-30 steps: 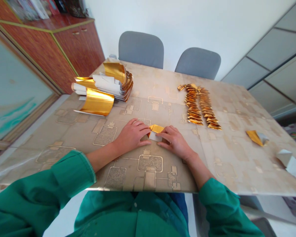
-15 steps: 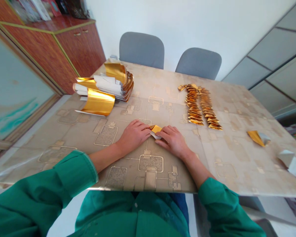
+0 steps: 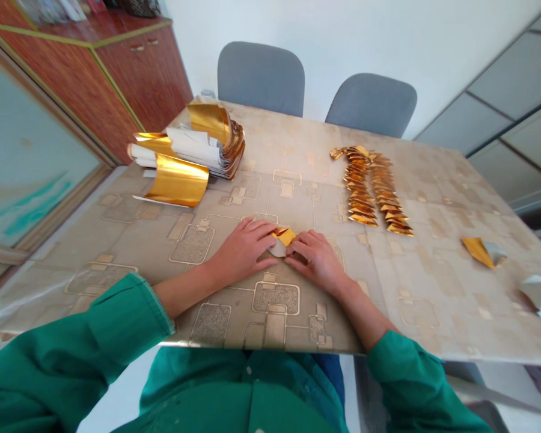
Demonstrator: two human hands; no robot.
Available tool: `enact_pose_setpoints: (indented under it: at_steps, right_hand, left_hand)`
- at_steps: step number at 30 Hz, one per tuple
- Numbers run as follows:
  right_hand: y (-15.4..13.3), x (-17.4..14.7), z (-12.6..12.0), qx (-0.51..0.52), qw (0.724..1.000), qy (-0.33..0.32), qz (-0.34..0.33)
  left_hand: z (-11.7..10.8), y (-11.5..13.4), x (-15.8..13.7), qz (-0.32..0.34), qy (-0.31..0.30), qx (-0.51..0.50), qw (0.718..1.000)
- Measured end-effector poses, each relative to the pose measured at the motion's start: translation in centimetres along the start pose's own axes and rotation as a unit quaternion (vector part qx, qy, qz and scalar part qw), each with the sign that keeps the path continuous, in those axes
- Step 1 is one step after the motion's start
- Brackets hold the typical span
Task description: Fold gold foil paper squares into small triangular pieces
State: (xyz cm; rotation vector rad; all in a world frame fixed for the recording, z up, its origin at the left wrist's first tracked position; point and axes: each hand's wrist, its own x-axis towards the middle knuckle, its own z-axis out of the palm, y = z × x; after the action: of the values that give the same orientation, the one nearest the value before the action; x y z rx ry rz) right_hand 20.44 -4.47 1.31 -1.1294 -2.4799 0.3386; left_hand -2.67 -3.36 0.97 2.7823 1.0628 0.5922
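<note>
A small piece of gold foil paper [image 3: 285, 236], partly folded with its white underside showing, lies on the patterned tablecloth [image 3: 234, 307] between my hands. My left hand [image 3: 249, 245] holds its left edge, fingers bent over the top and thumb below. On the other side my right hand [image 3: 314, 255] pinches the right edge between thumb and fingers. Fingertips cover both ends of the paper, so the folds there are hidden.
Stacked gold and white paper sheets [image 3: 180, 180] stand at the back left. Two rows of folded gold pieces [image 3: 361, 186] lie back right. A creased gold paper [image 3: 478, 251] and a white paper [image 3: 536, 294] rest far right. Grey chairs [image 3: 261, 78] line the far side.
My left thumb has moved down and away from the gold edge. More of the paper's white underside shows between my hands. The view has shifted slightly.
</note>
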Motion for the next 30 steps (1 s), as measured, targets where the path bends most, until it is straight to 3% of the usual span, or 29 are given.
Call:
enact_pose_setpoints:
  at_steps: [20,30]
  right_hand:
    - [0.2,0.1,0.6,0.041,0.998,0.016,0.045]
    - [0.2,0.3,1.1,0.051,0.996,0.031,0.067]
  left_hand:
    - [0.7,-0.2,0.6,0.035,0.024,-0.062,0.997]
    - [1.2,0.5,0.8,-0.04,0.05,-0.172,0.983]
